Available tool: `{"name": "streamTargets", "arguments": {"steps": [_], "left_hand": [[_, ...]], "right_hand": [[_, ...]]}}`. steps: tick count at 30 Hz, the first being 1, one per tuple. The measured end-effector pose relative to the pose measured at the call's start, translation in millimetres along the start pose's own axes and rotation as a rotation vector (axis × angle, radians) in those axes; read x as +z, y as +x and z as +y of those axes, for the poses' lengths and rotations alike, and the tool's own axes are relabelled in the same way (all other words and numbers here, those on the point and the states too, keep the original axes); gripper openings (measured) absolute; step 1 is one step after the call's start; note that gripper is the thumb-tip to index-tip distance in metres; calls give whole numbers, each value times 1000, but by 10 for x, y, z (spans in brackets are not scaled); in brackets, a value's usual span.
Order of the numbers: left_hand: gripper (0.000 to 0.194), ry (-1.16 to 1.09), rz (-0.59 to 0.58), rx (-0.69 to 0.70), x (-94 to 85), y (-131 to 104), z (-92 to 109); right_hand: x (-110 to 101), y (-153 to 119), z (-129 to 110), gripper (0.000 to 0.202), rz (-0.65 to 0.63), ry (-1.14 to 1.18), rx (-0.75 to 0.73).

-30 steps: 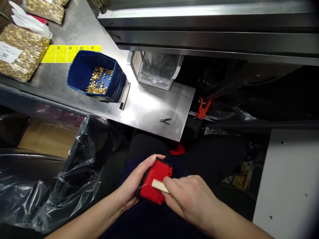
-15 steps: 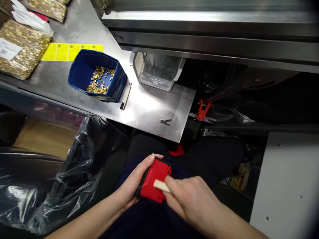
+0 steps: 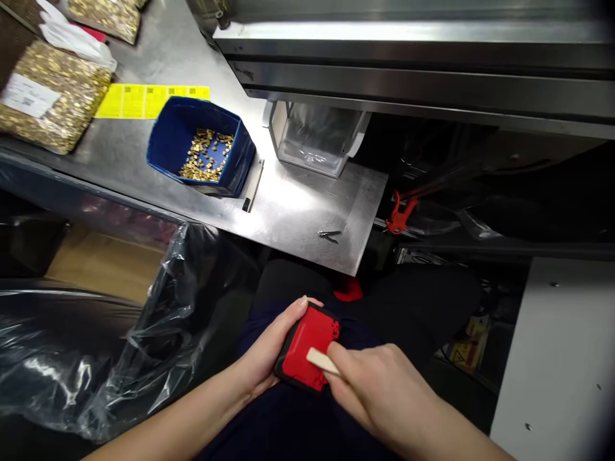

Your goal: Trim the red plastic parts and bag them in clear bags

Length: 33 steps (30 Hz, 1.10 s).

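A red plastic part [image 3: 307,351] with a black edge is held low over the lap, below the front edge of the counter [image 3: 298,211]. It is cupped from the left by the left hand [image 3: 269,349], whose fingers [image 3: 300,303] are curled around its far edge and pressed against its side. A small pale stick [image 3: 321,360] is pinched between the fingers of the right hand [image 3: 379,390], and its tip is laid flat on the red face of the part.

On the counter, well apart from the hands, a blue bin [image 3: 202,153] is seen with small brass pieces [image 3: 205,155] scattered over its bottom. A slim dark-tipped tool [image 3: 253,186] lies just beside the bin on its right. A clear plastic container [image 3: 314,137] stands behind it, under a metal rail. A small metal clip [image 3: 330,235] rests near the front right corner of the counter. A strip of yellow labels [image 3: 148,100] is laid flat behind the bin, and a bag of brass pieces [image 3: 52,105] sits at the far left. A red clamp [image 3: 401,214] is seen just past the right edge of the counter. A bin lined with a black plastic bag [image 3: 144,333] stands to the left of the lap.
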<state>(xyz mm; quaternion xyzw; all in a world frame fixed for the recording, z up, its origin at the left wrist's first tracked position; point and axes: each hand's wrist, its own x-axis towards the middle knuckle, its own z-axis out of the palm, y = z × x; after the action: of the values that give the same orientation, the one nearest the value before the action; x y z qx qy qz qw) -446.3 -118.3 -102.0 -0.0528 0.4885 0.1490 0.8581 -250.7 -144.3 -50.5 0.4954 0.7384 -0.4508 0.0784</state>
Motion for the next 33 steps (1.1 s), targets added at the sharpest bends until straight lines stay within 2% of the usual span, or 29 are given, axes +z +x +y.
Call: {"name": "streamTargets", "arguments": {"steps": [4,8,12,16,20,23,27,30,33], "left_hand": [[38,-38,6,-53,-15,10,2],[36,-31,-1,-6,0,20,5],[39,-28,25,-66,1,22,5],[40,-14,26,-41,-7,24,6],[42,-22,39,-80,-11,32,11],[41,-12,33,-48,-16,36,14],[41,-8,54,-67,-25,37,14],[39,22,31,-16,-16,35,15],[39,60,30,-3,2,34,12]], "right_hand": [[-14,10,-1,13,18,-20,73],[-51,10,18,9,-37,11,14],[-81,6,43,10,-4,4,57],[-81,-2,37,8,-26,16,37],[-93,-7,32,9,-16,-13,86],[-110,-17,33,9,-48,-1,53],[-124,-26,45,9,-24,15,107],[-128,-20,39,10,-60,-2,79],[-140,-6,30,14,-41,-19,84]]}}
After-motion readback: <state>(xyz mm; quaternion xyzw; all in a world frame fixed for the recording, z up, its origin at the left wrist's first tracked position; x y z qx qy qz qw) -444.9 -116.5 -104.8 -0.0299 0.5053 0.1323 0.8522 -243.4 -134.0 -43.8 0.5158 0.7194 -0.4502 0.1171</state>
